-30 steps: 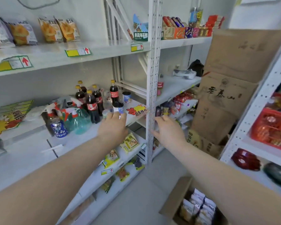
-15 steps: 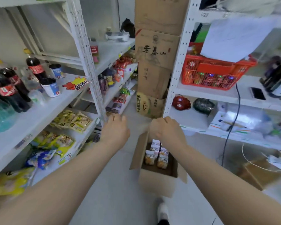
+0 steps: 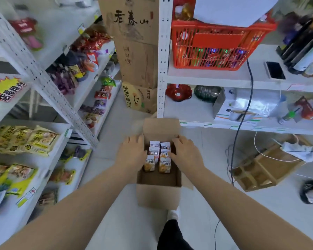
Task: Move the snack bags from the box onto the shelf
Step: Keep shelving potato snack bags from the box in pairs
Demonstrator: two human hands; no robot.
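An open cardboard box [image 3: 158,195] stands on the floor between two shelf units. Inside it sit several small white-and-orange snack bags [image 3: 158,156] in two rows. My left hand [image 3: 132,152] hangs over the box's left edge, fingers spread and relaxed, beside the left row. Over the right edge is my right hand [image 3: 185,152], its fingers reaching toward the right row of bags. Neither hand holds a bag. The white shelf unit [image 3: 65,134] on the left carries yellow snack packets.
Stacked cardboard cartons [image 3: 135,51] stand behind the box. The right shelf unit [image 3: 206,78] holds a red basket [image 3: 215,44], a phone and bottles. A wooden crate [image 3: 264,166] and cables lie on the floor at right. My foot [image 3: 173,213] is just behind the box.
My view has swung from the left shelf down to the floor box. Both hands have dropped from shelf height to the box opening and now flank the snack bags.
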